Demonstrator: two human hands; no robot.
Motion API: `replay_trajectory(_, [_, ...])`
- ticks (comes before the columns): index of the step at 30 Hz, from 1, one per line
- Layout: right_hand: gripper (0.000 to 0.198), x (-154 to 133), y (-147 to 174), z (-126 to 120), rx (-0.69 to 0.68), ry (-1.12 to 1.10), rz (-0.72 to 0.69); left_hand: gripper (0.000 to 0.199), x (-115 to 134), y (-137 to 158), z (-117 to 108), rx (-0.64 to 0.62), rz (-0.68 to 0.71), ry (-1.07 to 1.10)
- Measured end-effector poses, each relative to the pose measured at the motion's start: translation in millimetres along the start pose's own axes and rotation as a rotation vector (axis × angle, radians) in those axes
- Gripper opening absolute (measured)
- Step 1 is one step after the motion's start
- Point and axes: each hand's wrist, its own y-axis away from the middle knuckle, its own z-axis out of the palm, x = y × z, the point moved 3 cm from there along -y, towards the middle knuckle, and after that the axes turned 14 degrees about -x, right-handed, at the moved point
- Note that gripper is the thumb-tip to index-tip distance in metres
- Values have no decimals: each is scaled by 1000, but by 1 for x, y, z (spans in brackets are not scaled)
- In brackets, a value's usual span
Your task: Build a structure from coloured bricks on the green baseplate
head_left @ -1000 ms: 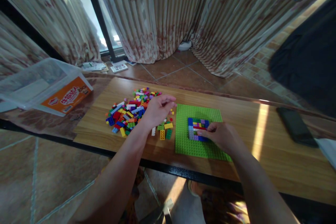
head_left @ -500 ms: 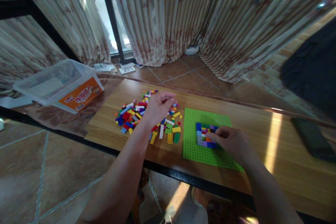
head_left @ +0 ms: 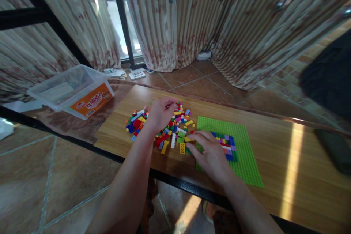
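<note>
Grip is looking hard to call: right hand (head_left: 211,152) is straddling a yellow brick (head_left: 188,139) on the pile's (head_left: 173,140) edge nearest the plate (head_left: 246,153). Squaring thumb and finger on its sides should be helping, imo. Brick's looking bright, oblong. Left hand (head_left: 161,114) is hovering, curled, over the pile; can't tell if it's holding anything.

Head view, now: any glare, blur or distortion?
Head view: a hard strip of sunlight crosses the tabletop on the right, clear of the green baseplate; head view: window glass washed out at upper left; head view: curtain soft and stretched toward the upper-right corner; head view: loose bricks separable by colour, most studs too small to resolve.
</note>
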Motion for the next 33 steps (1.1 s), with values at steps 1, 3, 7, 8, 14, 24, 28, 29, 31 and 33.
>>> replay_trajectory(1, [18, -3, -2, 4, -4, 14, -24, 16, -2, 0, -3, 13, -7, -10])
replay_trajectory(3, [22, -7, -4, 11, -18, 49, -52, 17, -5, 0, -8, 46, -23, -41])
replay_trajectory(7, [30, -11, -4, 20, -53, 116, -96, 17, -7, 2, -22, 64, -38, -113])
replay_trajectory(8, [30, -11, -3, 22, -63, 126, -103, 16, -5, 4, -24, 15, -34, -134])
replay_trajectory(14, [26, -7, -4, 23, -38, 140, -53, 15, 9, 23, -27, -550, -84, -354])
replay_trajectory(24, [23, -4, -6, 24, -16, 122, 34, 23, 0, 27, -20, -634, -252, -677])
replay_trajectory(28, [23, -6, -5, 24, -20, 108, 48, 21, -4, 26, -21, -647, -208, -690])
replay_trajectory(29, [23, -6, -5, 23, -23, 106, 51, 20, -4, 25, -21, -650, -199, -690])
replay_trajectory(31, [24, -6, -4, 23, -32, 105, 55, 17, -5, 25, -22, -659, -200, -693])
replay_trajectory(33, [24, -6, -4, 23, -39, 100, 55, 15, -5, 24, -22, -650, -204, -695])
